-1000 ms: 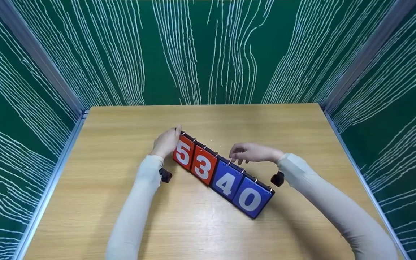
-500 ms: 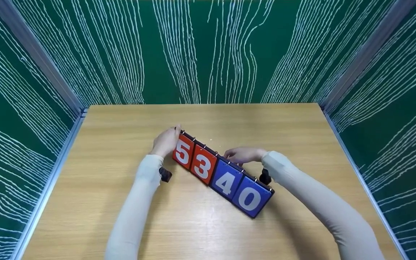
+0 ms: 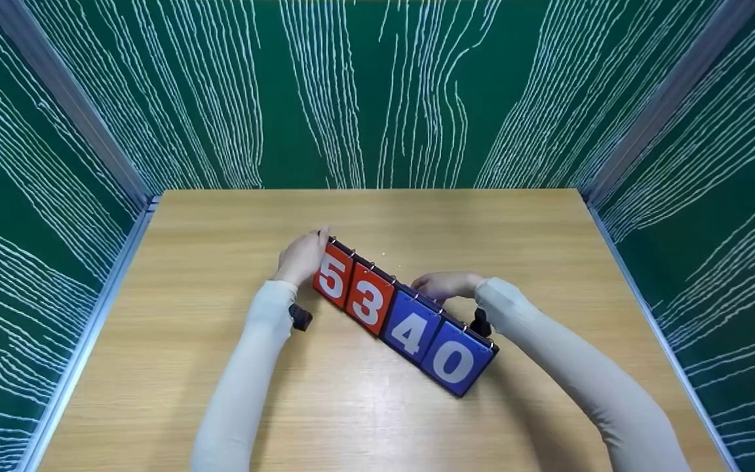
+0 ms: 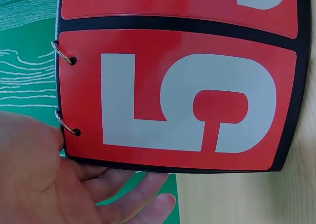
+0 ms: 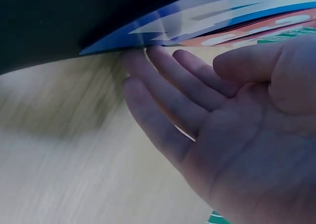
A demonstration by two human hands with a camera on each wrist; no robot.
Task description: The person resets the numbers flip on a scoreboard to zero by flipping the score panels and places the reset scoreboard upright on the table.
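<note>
Directions are taken from the head view, with 12 o'clock at the green wall (image 3: 410, 98). At the left, the left hand (image 3: 302, 259) holds the 10 o'clock end of a flip scoreboard (image 3: 387, 321); in the left wrist view its fingers (image 4: 143, 192) lie slightly parted against that end and pass out of sight behind it, so the full hold cannot be confirmed. The scoreboard rests at mid-desk (image 3: 377, 432), leaning back, its long axis running from 10 o'clock to 4 o'clock. The faces read, in order: red "5" card (image 3: 331, 274) just beside the left hand, red "3" card (image 3: 369, 298), blue "4" card (image 3: 410, 328) and blue "0" card (image 3: 454, 360), all hung on metal rings (image 4: 63, 53) along the upper edge. The right hand (image 3: 446, 285) is behind that edge, its fingers (image 5: 163, 93) bent loosely, a little apart and pinching nothing, tips at the lower rim of a blue sheet on the rear side; contact cannot be told. Governing relation: from the right fingers, the "4" card lies at 6 o'clock and the "0" card at 5 o'clock. The right hand is nearer to the blue half, the left to the red.
</note>
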